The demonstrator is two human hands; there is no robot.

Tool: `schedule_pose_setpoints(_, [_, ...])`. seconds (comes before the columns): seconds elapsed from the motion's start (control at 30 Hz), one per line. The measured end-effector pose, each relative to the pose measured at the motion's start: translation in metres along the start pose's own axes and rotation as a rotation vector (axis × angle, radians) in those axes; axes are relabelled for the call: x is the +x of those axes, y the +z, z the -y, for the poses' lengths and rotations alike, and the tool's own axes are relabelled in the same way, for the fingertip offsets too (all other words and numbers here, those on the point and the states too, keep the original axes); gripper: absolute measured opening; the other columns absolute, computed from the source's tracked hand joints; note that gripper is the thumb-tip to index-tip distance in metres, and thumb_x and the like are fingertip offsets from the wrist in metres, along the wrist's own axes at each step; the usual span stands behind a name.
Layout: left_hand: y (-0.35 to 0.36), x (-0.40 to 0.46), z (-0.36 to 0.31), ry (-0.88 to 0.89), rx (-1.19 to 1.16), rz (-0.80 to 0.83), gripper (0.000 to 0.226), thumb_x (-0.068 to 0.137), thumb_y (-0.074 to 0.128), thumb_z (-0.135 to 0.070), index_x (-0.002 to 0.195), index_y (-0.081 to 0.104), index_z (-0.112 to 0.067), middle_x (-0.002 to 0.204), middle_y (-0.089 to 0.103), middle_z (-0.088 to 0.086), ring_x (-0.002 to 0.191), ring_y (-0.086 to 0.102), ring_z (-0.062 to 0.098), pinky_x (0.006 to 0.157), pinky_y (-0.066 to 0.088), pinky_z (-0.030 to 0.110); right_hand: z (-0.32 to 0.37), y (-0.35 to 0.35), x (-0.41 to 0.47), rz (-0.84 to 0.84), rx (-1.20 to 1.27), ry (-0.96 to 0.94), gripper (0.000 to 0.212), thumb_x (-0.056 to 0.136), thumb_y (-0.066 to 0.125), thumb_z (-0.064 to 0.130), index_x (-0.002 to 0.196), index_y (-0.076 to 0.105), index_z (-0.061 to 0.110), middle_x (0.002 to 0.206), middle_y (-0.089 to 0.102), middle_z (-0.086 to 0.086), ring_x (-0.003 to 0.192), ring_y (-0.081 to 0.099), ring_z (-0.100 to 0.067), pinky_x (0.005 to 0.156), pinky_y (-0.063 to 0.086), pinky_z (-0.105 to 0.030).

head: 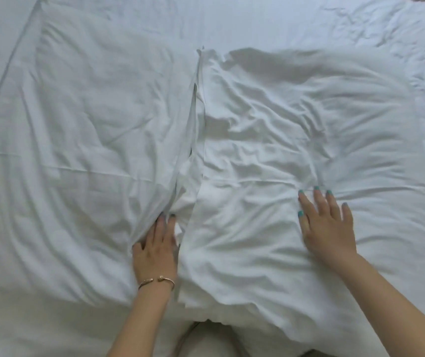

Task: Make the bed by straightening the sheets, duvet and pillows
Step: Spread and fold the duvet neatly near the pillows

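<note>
With her left hand (154, 249) pushing straight fingers into the gap beside the right pillow (296, 155) and her right hand (328, 225) spread flat on it, she'd best smooth outward from that gap.

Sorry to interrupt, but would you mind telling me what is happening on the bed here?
A person is making the bed, working on two white pillows lying side by side. The left hand, with a bracelet at the wrist, has its fingers tucked into the gap between the left pillow and the right pillow. The right hand lies flat, fingers spread, on the right pillow. Both pillowcases are wrinkled, as is the sheet beyond them.
</note>
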State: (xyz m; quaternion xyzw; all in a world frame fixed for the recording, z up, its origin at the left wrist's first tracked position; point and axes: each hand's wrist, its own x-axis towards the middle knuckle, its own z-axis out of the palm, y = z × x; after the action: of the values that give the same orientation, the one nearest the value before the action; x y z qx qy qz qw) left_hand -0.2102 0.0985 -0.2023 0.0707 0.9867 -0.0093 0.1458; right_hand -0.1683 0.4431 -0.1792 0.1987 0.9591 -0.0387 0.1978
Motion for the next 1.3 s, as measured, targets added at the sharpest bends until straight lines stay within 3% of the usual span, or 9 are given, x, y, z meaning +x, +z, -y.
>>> schedule_pose_setpoints(0.13, [-0.003, -0.004, 0.022, 0.021, -0.169, -0.186, 0.053, 0.076, 0.066, -0.013, 0.129, 0.058, -0.013, 0.140, 0.052, 0.007, 0.121, 0.056, 0.023, 0.083, 0.043, 0.040, -0.005, -0.001, -0.025, 0.038, -0.009, -0.049, 0.075, 0.084, -0.002, 0.049, 0.152, 0.026, 0.033, 0.161, 0.022, 0.001, 0.150, 0.011, -0.022, 0.117, 0.008, -0.048])
schedule_pose_setpoints(0.27, [0.005, -0.059, -0.033, 0.379, -0.405, -0.214, 0.045, 0.076, 0.053, -0.009, 0.120, 0.055, -0.015, 0.135, 0.045, 0.012, 0.124, 0.047, 0.031, 0.092, 0.046, 0.045, 0.018, 0.010, -0.059, -0.002, 0.053, -0.119, 0.060, 0.091, 0.020, 0.044, 0.146, 0.039, 0.030, 0.155, 0.034, -0.007, 0.144, 0.027, -0.028, 0.113, 0.017, -0.052])
schedule_pose_setpoints(0.43, [0.023, -0.072, -0.034, -0.273, -0.694, 0.271, 0.084, 0.068, 0.080, -0.038, 0.128, 0.026, -0.013, 0.139, 0.032, 0.014, 0.130, 0.034, 0.034, 0.104, 0.034, 0.040, 0.036, 0.036, -0.099, 0.083, -0.020, -0.254, 0.055, 0.089, 0.029, 0.042, 0.141, 0.041, 0.032, 0.154, 0.034, -0.007, 0.142, 0.021, -0.026, 0.109, 0.011, -0.047])
schedule_pose_setpoints(0.53, [0.005, -0.075, -0.036, -0.270, -1.026, 0.338, 0.073, 0.080, 0.075, -0.022, 0.134, 0.029, -0.007, 0.128, 0.053, 0.007, 0.113, 0.055, 0.030, 0.088, 0.044, 0.030, 0.035, 0.041, -0.116, 0.165, 0.001, -0.238, 0.057, 0.088, 0.027, 0.041, 0.142, 0.042, 0.033, 0.157, 0.030, -0.005, 0.145, 0.017, -0.026, 0.111, 0.009, -0.044])
schedule_pose_setpoints(0.73, [0.013, -0.088, -0.015, -0.342, -0.615, 0.553, 0.053, 0.090, 0.058, -0.022, 0.137, 0.036, -0.014, 0.128, 0.057, 0.014, 0.112, 0.056, 0.035, 0.090, 0.044, 0.036, 0.043, 0.030, -0.125, 0.252, 0.080, -0.226, 0.051, 0.099, 0.033, 0.038, 0.149, 0.029, 0.038, 0.163, 0.007, 0.005, 0.151, -0.001, -0.016, 0.118, 0.000, -0.038])
schedule_pose_setpoints(0.9, [-0.002, -0.082, -0.058, 0.288, -0.306, -0.043, 0.076, 0.073, 0.068, -0.040, 0.139, 0.034, -0.024, 0.136, 0.038, 0.008, 0.126, 0.038, 0.033, 0.105, 0.034, 0.053, 0.058, 0.031, -0.127, 0.208, 0.046, -0.145, 0.063, 0.093, 0.047, 0.056, 0.149, 0.020, 0.048, 0.163, 0.000, 0.009, 0.150, -0.006, -0.022, 0.114, 0.000, -0.057])
schedule_pose_setpoints(1.03, [0.029, -0.056, -0.032, 0.407, 0.028, 0.473, 0.108, 0.076, 0.057, -0.067, 0.141, -0.027, -0.046, 0.156, -0.027, -0.003, 0.145, -0.021, 0.028, 0.113, 0.006, 0.064, 0.019, 0.047, -0.140, 0.298, -0.168, -0.043, 0.089, 0.074, 0.033, 0.084, 0.144, -0.013, 0.057, 0.161, -0.017, 0.014, 0.147, -0.020, -0.022, 0.110, -0.001, -0.067])
schedule_pose_setpoints(1.17, [0.029, -0.052, -0.003, 0.205, 0.115, 0.615, 0.116, 0.082, 0.065, -0.050, 0.146, -0.028, -0.024, 0.157, -0.021, 0.009, 0.146, -0.018, 0.031, 0.118, 0.001, 0.039, -0.035, 0.050, -0.174, 0.382, -0.100, 0.398, 0.099, 0.065, 0.023, 0.095, 0.139, -0.029, 0.056, 0.153, -0.036, 0.016, 0.146, -0.024, -0.024, 0.110, -0.001, -0.069])
schedule_pose_setpoints(1.3, [-0.011, -0.089, -0.084, 0.256, -0.016, 0.202, 0.110, 0.076, 0.065, -0.009, 0.149, -0.017, -0.017, 0.156, 0.004, 0.023, 0.142, 0.000, 0.046, 0.116, 0.004, 0.052, -0.016, 0.033, -0.166, 0.173, -0.034, 0.293, 0.086, 0.075, 0.019, 0.089, 0.149, -0.003, 0.050, 0.163, -0.009, 0.005, 0.148, -0.007, -0.026, 0.110, -0.001, -0.065])
